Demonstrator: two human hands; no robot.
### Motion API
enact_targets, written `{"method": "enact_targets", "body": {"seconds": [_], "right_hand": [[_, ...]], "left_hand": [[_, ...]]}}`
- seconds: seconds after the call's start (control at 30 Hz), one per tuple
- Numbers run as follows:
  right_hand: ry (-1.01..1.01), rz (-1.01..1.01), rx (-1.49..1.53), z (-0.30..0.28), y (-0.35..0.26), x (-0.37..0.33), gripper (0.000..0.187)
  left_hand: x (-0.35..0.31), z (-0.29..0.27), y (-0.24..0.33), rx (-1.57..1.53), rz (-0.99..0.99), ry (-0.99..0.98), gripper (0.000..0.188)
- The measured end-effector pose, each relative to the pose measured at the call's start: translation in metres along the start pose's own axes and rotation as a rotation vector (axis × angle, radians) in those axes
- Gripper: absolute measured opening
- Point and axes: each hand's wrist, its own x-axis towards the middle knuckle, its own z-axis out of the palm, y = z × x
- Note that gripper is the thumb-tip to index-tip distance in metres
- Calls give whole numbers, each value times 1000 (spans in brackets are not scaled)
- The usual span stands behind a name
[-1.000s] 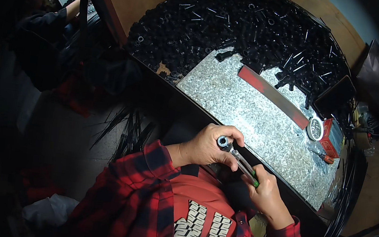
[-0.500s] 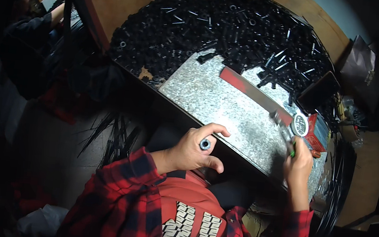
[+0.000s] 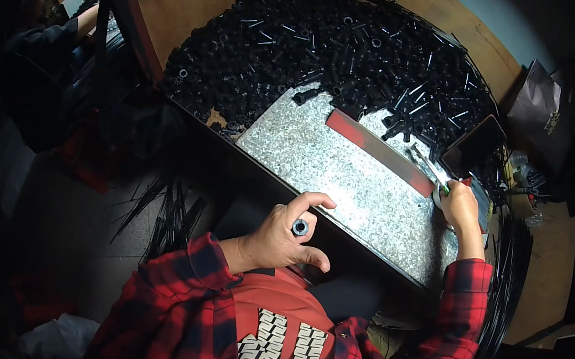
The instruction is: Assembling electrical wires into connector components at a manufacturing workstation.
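My left hand [image 3: 271, 238] is held in front of the table's near edge, with a short dark hollow tube [image 3: 300, 228] gripped in its curled back fingers. Its thumb and index finger are spread apart. At the right side of the metal work plate [image 3: 292, 144], my right hand [image 3: 462, 207] is closed around a slim metal tool [image 3: 429, 165] with a green grip, like long-nosed pliers. The tool points away and to the left, past the right end of a flat red-and-grey bar [image 3: 380, 151] lying on the plate. The tool's exact kind is unclear.
A large heap of black tubular parts [image 3: 319, 40] covers the table's far side. A dark flat phone-like slab [image 3: 475, 145] leans at the heap's right edge, near a dark bag [image 3: 537, 102]. Thin black rods [image 3: 508, 278] hang at the right. Another person [image 3: 45, 49] sits at the far left.
My right hand has moved up and away with the tool, now largely covering the white round dish and red box. My left hand has shifted slightly left and nearer, still holding the tube.
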Motion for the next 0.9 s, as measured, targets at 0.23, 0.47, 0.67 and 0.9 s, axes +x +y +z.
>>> {"method": "enact_targets", "body": {"seconds": [0.23, 0.47, 0.67, 0.9], "right_hand": [[4, 5, 24, 3, -1, 3, 23], [-15, 16, 123, 1, 9, -1, 27], [-116, 1, 194, 2, 9, 3, 27], [37, -26, 112, 5, 11, -1, 20]], "left_hand": [[2, 2, 0, -5, 35, -22, 78], [3, 1, -1, -17, 40, -23, 77], [2, 2, -1, -19, -16, -27, 84], [3, -1, -2, 0, -6, -12, 83]]}}
